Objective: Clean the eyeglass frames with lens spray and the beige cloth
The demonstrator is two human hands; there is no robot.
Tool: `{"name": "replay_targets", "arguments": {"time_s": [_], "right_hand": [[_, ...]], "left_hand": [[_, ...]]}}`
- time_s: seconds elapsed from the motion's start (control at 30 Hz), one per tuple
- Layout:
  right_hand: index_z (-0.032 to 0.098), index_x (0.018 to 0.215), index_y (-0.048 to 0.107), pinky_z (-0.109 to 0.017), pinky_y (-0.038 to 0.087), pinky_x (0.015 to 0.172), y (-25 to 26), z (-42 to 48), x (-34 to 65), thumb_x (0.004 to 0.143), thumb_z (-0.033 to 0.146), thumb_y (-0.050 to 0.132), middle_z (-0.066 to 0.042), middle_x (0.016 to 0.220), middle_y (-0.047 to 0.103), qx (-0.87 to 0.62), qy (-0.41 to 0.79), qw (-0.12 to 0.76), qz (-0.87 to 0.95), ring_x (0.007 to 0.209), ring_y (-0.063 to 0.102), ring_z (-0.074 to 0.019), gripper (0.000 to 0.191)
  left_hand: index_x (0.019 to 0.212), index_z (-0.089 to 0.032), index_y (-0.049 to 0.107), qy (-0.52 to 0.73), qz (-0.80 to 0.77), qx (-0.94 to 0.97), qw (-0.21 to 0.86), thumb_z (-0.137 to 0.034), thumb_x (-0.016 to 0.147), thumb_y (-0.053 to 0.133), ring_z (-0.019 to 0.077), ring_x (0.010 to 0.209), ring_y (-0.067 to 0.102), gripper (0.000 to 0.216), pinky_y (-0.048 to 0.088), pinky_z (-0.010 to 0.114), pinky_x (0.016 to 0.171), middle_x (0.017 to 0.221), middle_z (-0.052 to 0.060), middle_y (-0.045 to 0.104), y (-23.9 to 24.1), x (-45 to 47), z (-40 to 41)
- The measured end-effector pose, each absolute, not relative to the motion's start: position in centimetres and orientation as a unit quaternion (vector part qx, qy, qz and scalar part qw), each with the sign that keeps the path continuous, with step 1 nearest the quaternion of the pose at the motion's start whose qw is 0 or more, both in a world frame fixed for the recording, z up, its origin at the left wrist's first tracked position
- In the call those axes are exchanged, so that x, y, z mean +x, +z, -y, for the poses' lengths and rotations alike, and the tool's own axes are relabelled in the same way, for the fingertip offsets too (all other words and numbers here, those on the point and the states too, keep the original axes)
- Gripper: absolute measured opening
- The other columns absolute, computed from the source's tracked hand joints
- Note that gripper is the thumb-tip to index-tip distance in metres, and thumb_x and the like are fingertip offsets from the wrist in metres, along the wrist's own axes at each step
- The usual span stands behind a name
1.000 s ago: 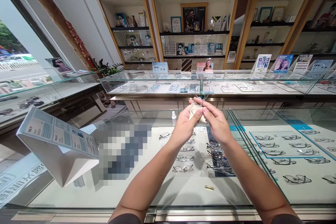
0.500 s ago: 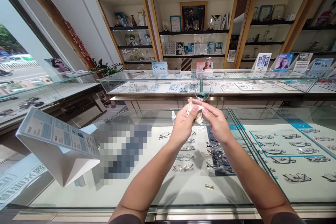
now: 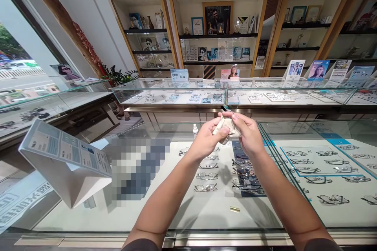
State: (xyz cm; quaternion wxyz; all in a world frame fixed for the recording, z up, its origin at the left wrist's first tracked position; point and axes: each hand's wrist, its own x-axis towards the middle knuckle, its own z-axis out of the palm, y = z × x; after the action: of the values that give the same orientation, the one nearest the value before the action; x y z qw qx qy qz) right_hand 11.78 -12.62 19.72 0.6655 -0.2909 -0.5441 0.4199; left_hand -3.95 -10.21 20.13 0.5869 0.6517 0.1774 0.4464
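Note:
Both my hands are raised together above a glass display counter [image 3: 206, 219]. My left hand [image 3: 207, 137] pinches a crumpled beige cloth [image 3: 224, 127]. My right hand [image 3: 249, 135] is closed around a pair of thin-rimmed glasses [image 3: 231, 102], whose clear lens sticks up above my fingers; the cloth wraps the lower part of the glasses. The rest of the frame is hidden inside my hands.
Under the counter glass lie several rows of eyeglass frames [image 3: 206, 176]. A small gold cylinder [image 3: 235, 209] and a small white bottle [image 3: 194, 130] rest on the glass. A folded white paper stand [image 3: 64, 164] sits at left. More display cases [image 3: 229, 94] and wall shelves stand beyond.
My hands have shifted slightly to the right and the cloth has been worked around the glasses; the lens now shows a little lower above my fingers.

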Motion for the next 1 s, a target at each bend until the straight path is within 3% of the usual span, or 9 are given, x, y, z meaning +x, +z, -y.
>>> {"name": "replay_targets", "arguments": {"time_s": [0.13, 0.27, 0.37, 0.5, 0.8, 1.0], "right_hand": [[0.03, 0.111, 0.087, -0.042, 0.058, 0.101, 19.7, 12.9, 11.4, 0.099, 0.051, 0.071, -0.004, 0.127, 0.083, -0.28, 0.426, 0.664, 0.547, 0.114, 0.075, -0.0279, 0.029], [0.033, 0.12, 0.085, -0.044, 0.055, 0.11, 19.8, 13.6, 10.8, 0.102, 0.05, 0.067, -0.003, 0.135, 0.08, -0.28, 0.408, 0.655, 0.571, 0.121, 0.074, -0.0284, 0.031], [0.032, 0.123, 0.085, -0.046, 0.048, 0.12, 19.9, 14.1, 10.7, 0.102, 0.05, 0.067, -0.003, 0.136, 0.079, -0.272, 0.397, 0.65, 0.588, 0.132, 0.07, -0.0297, 0.033], [0.03, 0.121, 0.086, -0.05, 0.052, 0.117, 20.0, 14.1, 11.2, 0.098, 0.052, 0.071, -0.004, 0.13, 0.082, -0.285, 0.408, 0.643, 0.582, 0.126, 0.072, -0.0325, 0.035], [0.028, 0.097, 0.089, -0.043, 0.059, 0.102, 20.1, 13.1, 12.3, 0.093, 0.042, 0.077, -0.006, 0.119, 0.085, -0.279, 0.449, 0.664, 0.53, 0.115, 0.077, -0.0295, 0.02], [0.029, 0.104, 0.089, -0.048, 0.055, 0.112, 19.8, 13.0, 11.6, 0.093, 0.045, 0.077, -0.006, 0.125, 0.084, -0.287, 0.449, 0.66, 0.529, 0.123, 0.075, -0.0306, 0.023]], "left_hand": [[0.106, -0.015, 0.068, 0.45, -0.194, 0.66, 0.569, -0.054, 0.077, 0.092, 0.0096, 0.064, 0.045, 0.054, 0.035, 0.024, 0.058, 0.077, -0.001, 0.057, 20.0, -3.8, 10.2], [0.102, -0.014, 0.07, 0.506, -0.214, 0.636, 0.541, -0.058, 0.082, 0.087, 0.0101, 0.064, 0.046, 0.051, 0.036, 0.024, 0.06, 0.075, -0.001, 0.059, 20.0, -3.3, 10.8], [0.093, -0.015, 0.07, 0.555, -0.214, 0.621, 0.51, -0.061, 0.088, 0.08, 0.0097, 0.063, 0.041, 0.047, 0.035, 0.025, 0.061, 0.07, -0.003, 0.053, 20.0, -2.9, 11.3], [0.078, -0.016, 0.062, 0.546, -0.206, 0.637, 0.503, -0.063, 0.094, 0.072, 0.0094, 0.06, 0.035, 0.051, 0.031, 0.025, 0.058, 0.066, -0.003, 0.045, 20.3, -3.2, 11.5], [0.11, -0.015, 0.072, 0.401, -0.169, 0.708, 0.556, -0.054, 0.09, 0.08, 0.0116, 0.07, 0.045, 0.045, 0.039, 0.025, 0.063, 0.085, 0.002, 0.058, 21.3, -5.3, 10.6], [0.11, -0.016, 0.071, 0.46, -0.214, 0.664, 0.549, -0.055, 0.082, 0.087, 0.0104, 0.065, 0.045, 0.051, 0.035, 0.024, 0.058, 0.079, 0.0, 0.059, 20.8, -4.0, 11.2]]}}
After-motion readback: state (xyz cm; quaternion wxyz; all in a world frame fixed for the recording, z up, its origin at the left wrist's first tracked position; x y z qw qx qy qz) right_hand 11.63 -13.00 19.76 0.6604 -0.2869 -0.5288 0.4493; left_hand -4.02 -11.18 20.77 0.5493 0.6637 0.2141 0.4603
